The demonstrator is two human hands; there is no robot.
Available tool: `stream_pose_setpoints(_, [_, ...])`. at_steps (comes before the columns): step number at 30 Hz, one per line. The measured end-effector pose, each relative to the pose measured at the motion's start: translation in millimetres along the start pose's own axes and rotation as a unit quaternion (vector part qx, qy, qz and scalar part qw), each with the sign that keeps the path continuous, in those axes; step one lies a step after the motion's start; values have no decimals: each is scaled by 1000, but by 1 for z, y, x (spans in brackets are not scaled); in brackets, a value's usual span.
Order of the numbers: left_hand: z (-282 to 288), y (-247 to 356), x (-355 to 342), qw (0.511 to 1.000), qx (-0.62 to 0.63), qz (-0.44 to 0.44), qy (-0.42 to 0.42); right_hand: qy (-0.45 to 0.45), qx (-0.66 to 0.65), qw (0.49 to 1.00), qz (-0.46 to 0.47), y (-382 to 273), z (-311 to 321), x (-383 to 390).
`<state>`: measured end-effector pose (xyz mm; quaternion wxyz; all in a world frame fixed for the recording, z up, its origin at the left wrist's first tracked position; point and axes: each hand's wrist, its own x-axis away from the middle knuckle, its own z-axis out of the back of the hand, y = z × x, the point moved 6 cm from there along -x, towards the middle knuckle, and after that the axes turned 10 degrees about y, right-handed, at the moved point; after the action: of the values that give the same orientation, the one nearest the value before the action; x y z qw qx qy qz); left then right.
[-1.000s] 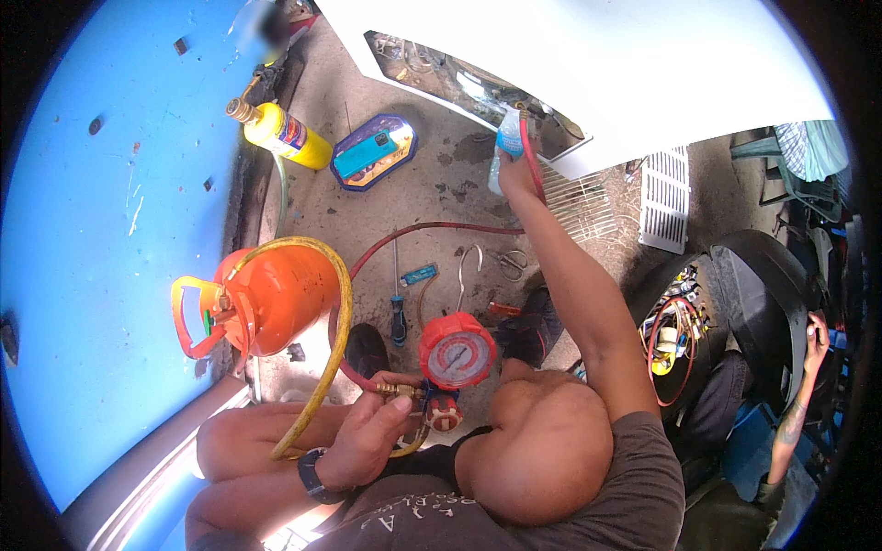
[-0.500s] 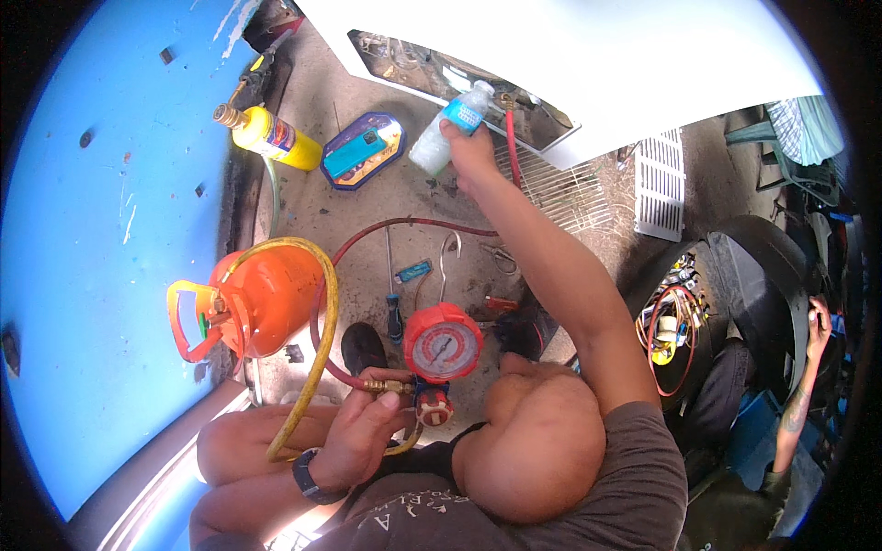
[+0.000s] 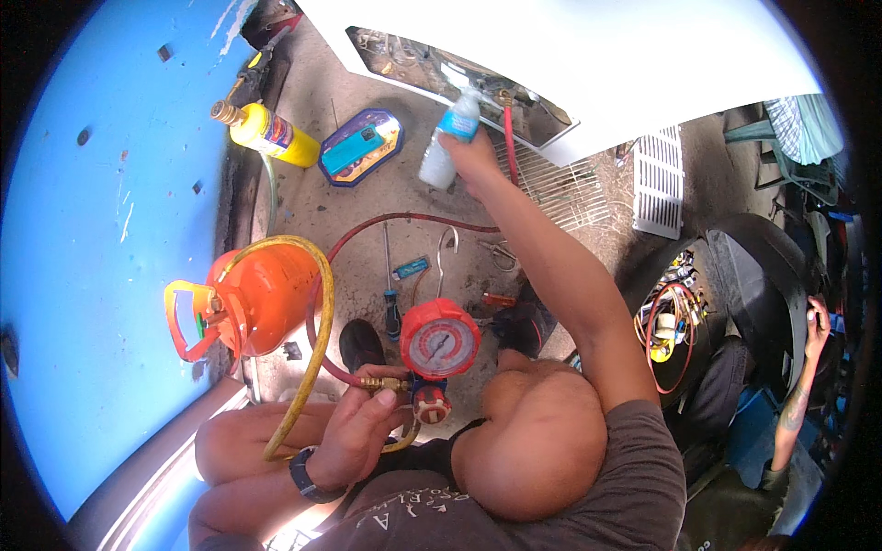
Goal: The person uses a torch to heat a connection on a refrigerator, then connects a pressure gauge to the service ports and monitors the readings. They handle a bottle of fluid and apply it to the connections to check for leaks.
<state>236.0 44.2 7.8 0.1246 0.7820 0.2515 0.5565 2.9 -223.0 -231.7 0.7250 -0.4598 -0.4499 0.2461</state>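
My right hand (image 3: pixel 471 154) is wrapped round a clear plastic bottle (image 3: pixel 439 165) with a blue label, tilted beside the opening of the white appliance (image 3: pixel 606 64). In my left hand (image 3: pixel 356 424) is a red pressure gauge (image 3: pixel 441 341), gripped at its brass hose fitting (image 3: pixel 386 384), dial facing up. A red hose (image 3: pixel 344 248) runs from that fitting across the floor toward the appliance, where a red length (image 3: pixel 511 147) meets a brass connector. The yellow hose (image 3: pixel 322 340) links the gauge's underside with an orange gas cylinder (image 3: pixel 276 298) at left.
A yellow gas canister (image 3: pixel 280 140) and a tray (image 3: pixel 393 151) bearing a teal phone (image 3: pixel 351 154) lie at the far left. A screwdriver (image 3: pixel 392 317), lighters and a wire hook are on the floor. White grilles (image 3: pixel 658 184) and an open tool bag (image 3: pixel 671 321) lie right, near another person's arm (image 3: pixel 796 404).
The bottle in my right hand has moved slightly and stands more upright. My left hand and the gauge have barely shifted.
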Motion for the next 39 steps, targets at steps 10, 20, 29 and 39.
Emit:
stream_pose_setpoints(10, [-4,-1,1,999,28,23,-21,191,98,976,32,32,49,-20])
stream_pose_setpoints(20, [-2,-1,0,999,28,23,-23,195,156,961,114,20,66,-29])
stream_pose_setpoints(29, [3,-7,1,1000,-2,20,-12,161,256,946,118,17,66,-22])
stream_pose_setpoints(39, [0,-4,0,1000,11,19,-18,78,144,978,129,8,33,-6])
